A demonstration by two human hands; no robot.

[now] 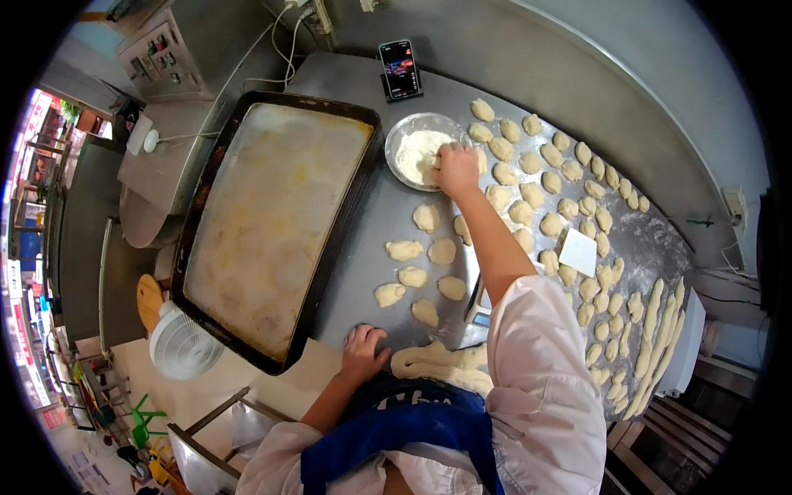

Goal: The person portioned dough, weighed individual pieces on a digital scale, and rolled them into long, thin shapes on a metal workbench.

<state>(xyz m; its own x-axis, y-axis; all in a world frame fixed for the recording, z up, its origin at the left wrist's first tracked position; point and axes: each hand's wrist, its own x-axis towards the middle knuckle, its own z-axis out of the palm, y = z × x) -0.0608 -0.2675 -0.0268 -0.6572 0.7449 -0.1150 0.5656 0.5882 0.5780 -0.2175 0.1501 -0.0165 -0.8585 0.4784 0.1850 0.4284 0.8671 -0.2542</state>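
Note:
Reaching across the metal table (367,256), my right hand (455,169) is in a round metal bowl (391,169) of white flour (419,150). Its fingers are bent together at the flour, and their tips are partly hidden. My left hand (363,355) lies on the table's near edge, thumb apart from the fingers, holding nothing. Just right of it, a long thick piece of dough (441,365) lies along the edge before my blue apron. Several small dough pieces (426,218) sit between the bowl and my left hand. Many more dough lumps (532,195) cover the table's right side.
A large dark-rimmed baking tray (268,214) fills the left. A phone (400,70) stands on a holder at the back. Under my right arm, a scale (481,316) is partly covered. A white flat scraper (578,252) and long dough ropes (657,346) lie to the right.

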